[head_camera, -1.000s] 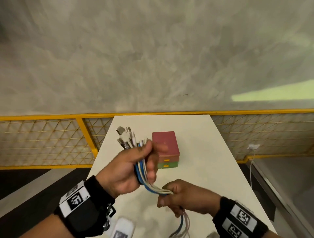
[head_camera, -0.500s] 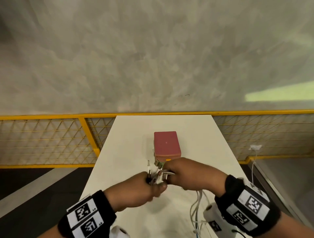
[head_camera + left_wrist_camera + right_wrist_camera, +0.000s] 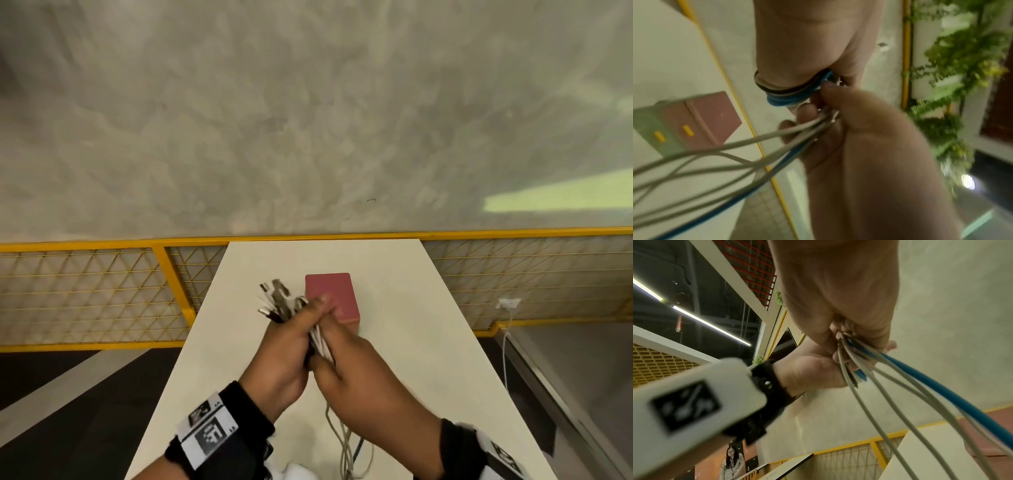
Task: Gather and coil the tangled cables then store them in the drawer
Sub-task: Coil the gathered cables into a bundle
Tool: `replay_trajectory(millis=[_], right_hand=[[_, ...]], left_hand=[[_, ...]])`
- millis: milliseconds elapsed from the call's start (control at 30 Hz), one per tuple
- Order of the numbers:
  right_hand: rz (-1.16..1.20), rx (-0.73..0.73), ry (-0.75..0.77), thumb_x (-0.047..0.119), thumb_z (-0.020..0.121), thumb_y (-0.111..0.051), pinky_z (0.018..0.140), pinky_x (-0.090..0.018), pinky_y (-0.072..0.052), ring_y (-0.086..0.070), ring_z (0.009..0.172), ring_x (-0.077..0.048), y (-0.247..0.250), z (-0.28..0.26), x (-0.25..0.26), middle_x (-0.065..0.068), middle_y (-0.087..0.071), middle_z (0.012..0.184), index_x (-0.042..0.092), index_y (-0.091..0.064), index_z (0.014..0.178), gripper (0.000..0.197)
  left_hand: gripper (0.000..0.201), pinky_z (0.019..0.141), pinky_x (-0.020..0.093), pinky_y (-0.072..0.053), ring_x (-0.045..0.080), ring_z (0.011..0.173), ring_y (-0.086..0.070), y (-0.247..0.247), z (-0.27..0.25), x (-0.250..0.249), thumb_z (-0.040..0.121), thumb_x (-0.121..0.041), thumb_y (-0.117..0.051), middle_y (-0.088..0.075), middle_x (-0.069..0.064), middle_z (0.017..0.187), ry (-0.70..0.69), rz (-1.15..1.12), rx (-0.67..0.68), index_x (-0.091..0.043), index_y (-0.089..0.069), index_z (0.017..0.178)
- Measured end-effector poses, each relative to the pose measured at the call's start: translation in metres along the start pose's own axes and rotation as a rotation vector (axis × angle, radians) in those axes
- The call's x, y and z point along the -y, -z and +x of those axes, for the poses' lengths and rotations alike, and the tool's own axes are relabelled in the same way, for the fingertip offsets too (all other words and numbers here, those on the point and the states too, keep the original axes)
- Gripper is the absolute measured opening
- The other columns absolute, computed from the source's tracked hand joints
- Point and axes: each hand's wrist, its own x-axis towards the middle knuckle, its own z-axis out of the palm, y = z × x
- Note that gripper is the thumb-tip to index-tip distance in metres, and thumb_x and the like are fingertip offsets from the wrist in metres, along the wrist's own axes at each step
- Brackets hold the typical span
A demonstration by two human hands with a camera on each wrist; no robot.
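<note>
A bundle of white, blue and black cables (image 3: 317, 337) is held above the table. My left hand (image 3: 308, 318) grips it just below the metal connector ends (image 3: 274, 301), which fan out up and to the left. Pressed against it from the right, my right hand (image 3: 329, 346) grips the same bundle. Loose cable lengths (image 3: 346, 442) hang down toward me. The left wrist view shows blue and black turns (image 3: 789, 95) looped around the right hand (image 3: 813, 40). The small drawer box (image 3: 330, 294) has a pink top; its pink and green drawer fronts (image 3: 680, 129) are shut.
The white table (image 3: 411, 342) is narrow and ends at a yellow mesh fence (image 3: 102, 291). A white cable (image 3: 505, 342) hangs from a socket on the right. A person (image 3: 731, 467) stands far off in the right wrist view.
Both hands have risen from low over the table. The right hand slid from in front of the drawer box back against the left, and the connector ends now point up-left.
</note>
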Motion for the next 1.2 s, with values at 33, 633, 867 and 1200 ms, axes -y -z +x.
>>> replay_trajectory(millis=[33,633,867,1200], right_hand=[[0.015,-0.008,0.014,0.010,0.090,-0.048,0.095,-0.021,-0.045,-0.055,0.114,-0.001,-0.002,-0.003,0.000,0.014,-0.057,0.128,0.034,-0.037,0.141,0.056],[0.554,0.429,-0.517,0.010,0.079,-0.069,0.047,-0.024,-0.044,-0.047,0.038,-0.011,0.007,-0.012,-0.065,0.001,-0.052,0.050,0.018,-0.066,0.075,0.010],[0.310,0.519,-0.517,0.009,0.074,-0.071,0.046,-0.022,-0.039,-0.042,0.034,-0.008,0.035,0.021,-0.065,-0.003,-0.049,0.047,-0.004,-0.067,0.086,0.019],[-0.034,0.453,-0.433,0.006,0.082,-0.059,0.047,-0.025,-0.043,-0.050,0.037,-0.011,0.041,0.044,-0.024,-0.006,-0.061,0.068,0.006,-0.068,0.079,0.010]], left_hand=[[0.038,0.083,0.032,-0.059,0.024,0.109,-0.069,-0.002,0.002,-0.005,0.088,-0.021,-0.063,-0.071,0.018,0.117,0.025,-0.081,-0.003,0.002,-0.064,0.119],[0.025,0.039,0.020,-0.042,0.005,0.036,-0.045,0.020,-0.002,-0.046,0.069,-0.021,-0.083,-0.051,-0.002,0.049,0.108,-0.216,0.432,-0.005,-0.067,0.079],[0.024,0.046,0.021,-0.042,0.003,0.038,-0.048,0.036,-0.017,-0.032,0.084,-0.029,-0.070,-0.055,-0.005,0.050,0.373,0.034,0.729,-0.006,-0.067,0.081],[0.024,0.055,0.029,-0.042,0.014,0.046,-0.054,0.026,-0.025,-0.018,0.084,-0.035,-0.066,-0.076,0.015,0.097,0.258,0.946,0.530,-0.016,-0.066,0.099]])
